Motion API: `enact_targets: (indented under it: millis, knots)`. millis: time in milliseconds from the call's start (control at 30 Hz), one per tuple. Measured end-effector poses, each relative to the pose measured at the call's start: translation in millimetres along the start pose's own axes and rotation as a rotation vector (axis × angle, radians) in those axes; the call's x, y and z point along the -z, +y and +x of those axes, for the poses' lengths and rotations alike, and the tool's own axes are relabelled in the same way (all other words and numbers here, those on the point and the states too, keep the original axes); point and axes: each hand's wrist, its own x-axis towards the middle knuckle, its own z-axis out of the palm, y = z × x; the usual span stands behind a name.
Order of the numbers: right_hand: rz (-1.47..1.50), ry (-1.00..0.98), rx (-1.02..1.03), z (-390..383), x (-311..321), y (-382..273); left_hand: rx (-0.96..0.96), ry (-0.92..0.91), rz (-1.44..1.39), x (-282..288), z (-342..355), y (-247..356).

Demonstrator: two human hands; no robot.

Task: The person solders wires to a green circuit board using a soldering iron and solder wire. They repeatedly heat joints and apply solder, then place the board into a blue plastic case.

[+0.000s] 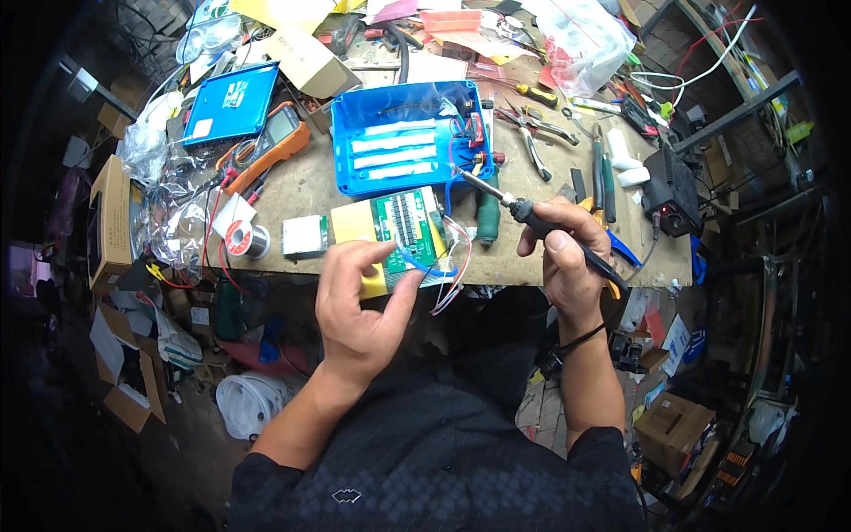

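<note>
My left hand (359, 319) is curved, thumb and index finger apart, at the near edge of a green circuit board (403, 222) on a yellow pad (350, 222). A blue wire (430, 269) runs by its fingertips; whether they touch it I cannot tell. My right hand (567, 257) grips a soldering iron (523, 212), its metal tip angled up-left toward an open blue case (408, 183) holding several white cylindrical strips (394, 146). Loose red and white wires (456, 288) hang off the board. A small white-topped module (303, 236) lies left of the pad.
A solder spool (259, 242), an orange multimeter (283, 139) and a blue lid (213, 111) lie left. Pliers (532, 142), a green-handled tool (487, 217) and a black station (669, 195) lie right. Clutter covers the back; the bench's front edge (674, 279) is just before me.
</note>
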Motion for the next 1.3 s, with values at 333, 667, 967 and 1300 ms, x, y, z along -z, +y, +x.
enact_targets:
  millis: [333,667,967,1300]
  knots:
    - [0.166,0.239,0.094,-65.7,-67.3,40.8,0.037,0.042,0.039,-2.3,-22.1,-57.6]
    - [0.206,0.360,0.072,-88.8,-113.7,42.8,-0.117,-0.033,-0.196,19.0,-10.2,-109.9]
    - [-0.232,0.424,0.297,-80.0,-60.5,36.0,-0.318,-0.072,-0.069,36.5,10.4,-110.3]
    - [-0.418,0.306,0.374,-63.3,-26.3,8.9,0.108,0.073,-0.295,15.1,1.3,-27.4]
